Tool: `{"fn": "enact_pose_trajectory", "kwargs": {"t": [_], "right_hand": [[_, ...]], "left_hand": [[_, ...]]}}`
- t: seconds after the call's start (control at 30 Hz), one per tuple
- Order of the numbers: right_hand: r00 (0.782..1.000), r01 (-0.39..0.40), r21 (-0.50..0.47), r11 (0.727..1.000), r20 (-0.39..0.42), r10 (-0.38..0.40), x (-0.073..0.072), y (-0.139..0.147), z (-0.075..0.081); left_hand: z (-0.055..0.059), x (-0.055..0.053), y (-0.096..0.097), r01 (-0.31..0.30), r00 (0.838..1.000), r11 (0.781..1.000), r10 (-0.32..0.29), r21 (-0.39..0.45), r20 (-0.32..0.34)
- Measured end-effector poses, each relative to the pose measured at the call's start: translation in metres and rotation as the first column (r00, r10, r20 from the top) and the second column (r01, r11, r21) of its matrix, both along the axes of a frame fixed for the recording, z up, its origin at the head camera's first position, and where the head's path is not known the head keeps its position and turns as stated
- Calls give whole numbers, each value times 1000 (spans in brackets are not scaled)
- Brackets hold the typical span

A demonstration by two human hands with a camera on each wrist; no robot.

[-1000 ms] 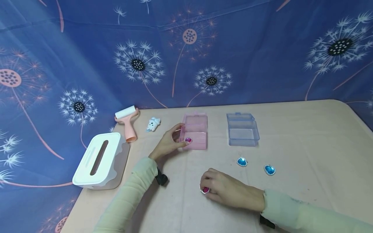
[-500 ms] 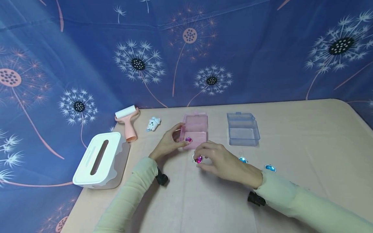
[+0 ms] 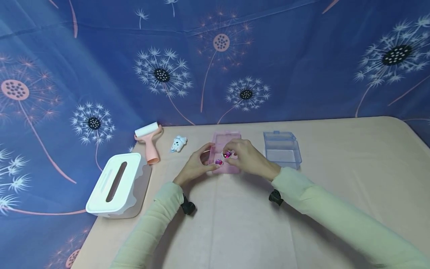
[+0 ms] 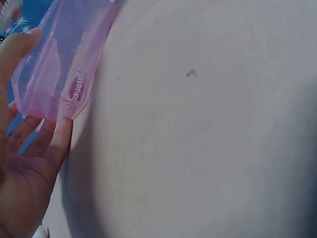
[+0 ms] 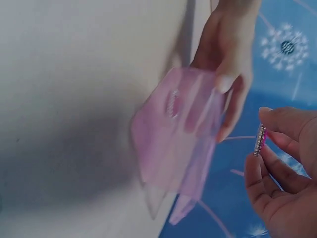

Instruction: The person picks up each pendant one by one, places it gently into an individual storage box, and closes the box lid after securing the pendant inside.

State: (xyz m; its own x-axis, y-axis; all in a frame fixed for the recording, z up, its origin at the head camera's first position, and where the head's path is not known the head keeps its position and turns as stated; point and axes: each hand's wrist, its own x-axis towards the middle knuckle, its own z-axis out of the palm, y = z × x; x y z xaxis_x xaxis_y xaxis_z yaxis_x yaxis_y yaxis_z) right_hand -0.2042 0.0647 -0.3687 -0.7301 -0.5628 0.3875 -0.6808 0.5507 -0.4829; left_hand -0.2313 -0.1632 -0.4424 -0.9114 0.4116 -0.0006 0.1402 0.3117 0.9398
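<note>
A pink see-through plastic box (image 3: 231, 169) stands with its lid up near the back middle of the table. My left hand (image 3: 194, 165) grips its left side, with the thumb by the front corner. Inside lies a pink gem (image 3: 219, 162) with a silver beaded edge, seen through the wall in the left wrist view. Between thumb and fingers, my right hand (image 3: 250, 160) pinches a second pink gem (image 5: 261, 140) with the same beaded rim. In the head view that gem is over the box's open tray.
Right of the pink box stands an open blue-grey plastic box (image 3: 283, 155), its front partly behind the right wrist. To the left are a small white toy (image 3: 178, 144), a pink lint roller (image 3: 151, 149) and a white tissue box (image 3: 132, 190). A blue patterned cloth (image 3: 295, 74) hangs behind the table.
My right hand has carried the pinched pink gem from the table's front up and over the pink box. Its arm now covers the two blue gems. The left hand has kept its grip.
</note>
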Motion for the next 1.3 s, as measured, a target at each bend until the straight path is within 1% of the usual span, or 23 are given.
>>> {"fn": "enact_pose_trajectory", "kwargs": {"t": [0.1, 0.23, 0.33, 0.43, 0.5, 0.63, 0.9, 1.03, 1.17, 1.3], "right_hand": [[999, 8, 10, 1000, 53, -8, -12, -2, -7], [994, -12, 37, 999, 111, 8, -25, -6, -17], [990, -35, 105, 994, 139, 20, -32, -9, -23], [989, -51, 190, 980, 149, 23, -37, -10, -28], [990, -57, 236, 970, 136, 25, -38, -11, -31], [993, -66, 278, 958, 115, 35, -40, -11, -32], [993, -88, 319, 944, 102, 58, -40, -12, -31], [994, -88, 341, 936, 94, 59, -40, -13, -31], [993, -85, 352, 932, 106, 51, -40, -14, -31], [993, -96, 343, 934, 101, 65, -42, -15, -31]], "left_hand": [[2, 0, 0, 1, 1000, 1000, -1, 0, -4], [2, 0, 0, -1, 1000, 1000, 1, -8, -16], [0, 0, 1, -7, 1000, 1000, 7, -13, -15], [-1, 1, 2, -10, 1000, 1000, 10, -10, -10], [-2, 2, 2, -13, 1000, 1000, 13, -8, -7], [-1, 1, 2, -12, 1000, 1000, 12, -6, -14], [-1, 1, 2, -1, 1000, 1000, 1, -10, -21], [1, 2, 1, -12, 1000, 1000, 11, -24, -19], [1, 2, 1, -20, 1000, 999, 20, -32, -17], [1, 3, 0, -31, 999, 999, 31, -23, -14]]}}
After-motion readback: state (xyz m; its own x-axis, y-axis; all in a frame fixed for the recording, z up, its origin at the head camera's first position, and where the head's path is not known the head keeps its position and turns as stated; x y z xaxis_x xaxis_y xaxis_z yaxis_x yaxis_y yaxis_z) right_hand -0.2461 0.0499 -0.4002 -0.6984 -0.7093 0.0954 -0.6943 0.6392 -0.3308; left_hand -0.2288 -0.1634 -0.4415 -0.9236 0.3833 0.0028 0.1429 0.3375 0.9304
